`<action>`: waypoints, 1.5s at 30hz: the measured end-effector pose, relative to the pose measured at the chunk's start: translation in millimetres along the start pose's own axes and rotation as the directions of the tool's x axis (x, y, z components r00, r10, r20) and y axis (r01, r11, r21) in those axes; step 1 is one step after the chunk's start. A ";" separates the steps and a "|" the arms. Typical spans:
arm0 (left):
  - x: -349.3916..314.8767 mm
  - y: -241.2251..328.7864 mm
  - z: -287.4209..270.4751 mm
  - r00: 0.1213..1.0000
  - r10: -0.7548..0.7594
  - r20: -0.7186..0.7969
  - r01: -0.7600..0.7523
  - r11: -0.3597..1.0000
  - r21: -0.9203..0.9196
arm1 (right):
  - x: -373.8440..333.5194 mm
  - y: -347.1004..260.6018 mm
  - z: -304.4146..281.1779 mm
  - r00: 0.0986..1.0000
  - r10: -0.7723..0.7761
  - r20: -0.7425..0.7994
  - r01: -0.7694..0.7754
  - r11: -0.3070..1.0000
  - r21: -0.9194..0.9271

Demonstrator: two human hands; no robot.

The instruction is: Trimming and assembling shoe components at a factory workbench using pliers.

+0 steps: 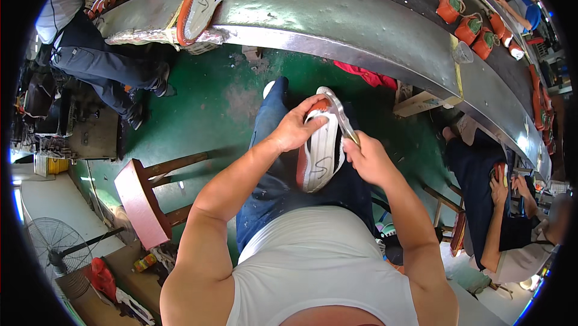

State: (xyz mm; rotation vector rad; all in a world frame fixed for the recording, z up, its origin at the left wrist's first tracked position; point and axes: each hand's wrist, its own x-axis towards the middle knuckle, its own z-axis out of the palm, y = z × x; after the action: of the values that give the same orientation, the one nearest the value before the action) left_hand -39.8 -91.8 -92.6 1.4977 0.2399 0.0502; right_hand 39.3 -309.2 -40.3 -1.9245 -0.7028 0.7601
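Above my lap lies an orange-brown shoe with its white sole [319,151] facing up and a dark curved line marked on it. My left hand [294,126] grips the shoe at its far end, thumb on the sole and fingers around the side. In my closed right hand [370,156] is a curved, shiny metal hand tool [340,112]. It runs along the right side of the sole, and its rounded far end is at the shoe's far tip. The tool's exact kind is unclear, and my fingers hide its handle.
A metal-edged bench [337,16] curves across ahead, bearing another upturned shoe [205,7] and several orange shoes [472,25] at right. A wooden stool [141,202] and fan [57,248] are left. Co-workers stand at far left [90,55] and sit at right [494,217].
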 end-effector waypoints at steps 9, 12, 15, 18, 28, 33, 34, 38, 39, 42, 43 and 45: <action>-46.1 -64.1 16.6 0.940 -0.289 -0.181 0.293 0.956 -0.003 | 0.2 68.4 54.6 0.964 0.140 -0.228 -0.177 0.972 -0.152; -47.9 -46.0 6.7 0.938 -0.346 -0.024 0.339 0.929 -0.147 | 0.0 88.9 48.0 0.948 0.154 -0.280 -0.223 0.946 -0.236; -53.8 -55.0 1.6 0.930 -0.331 0.159 0.366 0.874 -0.319 | -4.1 72.7 34.0 0.959 0.186 -0.215 -0.231 0.951 -0.206; -75.5 -62.6 20.0 0.922 -0.388 0.004 0.388 0.922 -0.021 | -31.2 72.3 3.1 1.000 0.012 -0.014 -0.016 0.952 -0.307; -82.6 -66.4 34.8 0.967 -0.250 0.040 0.253 0.959 -0.125 | -35.7 12.4 -0.7 0.937 -0.040 0.348 0.306 0.577 -0.757; -59.1 -75.8 57.8 0.862 -0.351 -0.366 0.229 0.913 -0.337 | -45.6 42.4 29.8 0.959 -0.100 0.265 0.256 0.708 -0.658; -58.0 -76.4 59.1 0.848 -0.227 -0.478 0.195 0.974 -0.116 | -43.4 35.8 23.8 0.953 -0.052 0.299 0.242 0.723 -0.647; -58.5 -76.3 50.6 0.863 -0.167 -0.476 0.293 0.934 0.203 | -26.7 22.4 5.7 0.951 -0.132 0.281 0.298 0.637 -0.711; -59.4 -81.0 49.0 0.863 -0.165 -0.477 0.290 0.935 0.202 | -19.3 19.9 7.5 0.951 -0.133 0.281 0.299 0.635 -0.712; -60.5 -90.9 46.8 0.906 0.072 -0.416 0.097 0.924 0.371 | 2.9 19.2 13.5 0.977 -0.135 0.165 0.213 0.610 -0.763; -60.4 -94.3 45.6 0.922 0.141 -0.360 0.057 0.870 0.489 | 3.8 25.6 14.2 0.976 -0.136 0.170 0.218 0.606 -0.765; -56.1 -91.3 39.2 0.930 0.209 -0.301 0.014 0.801 0.598 | 2.1 44.5 13.1 0.985 0.033 0.169 0.102 0.675 -0.731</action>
State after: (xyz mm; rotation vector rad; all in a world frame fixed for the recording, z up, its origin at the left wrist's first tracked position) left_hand -97.6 -147.4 -173.7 2.1319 0.5026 0.3642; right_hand 38.1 -319.0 -85.8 -2.5822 -1.3056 0.6660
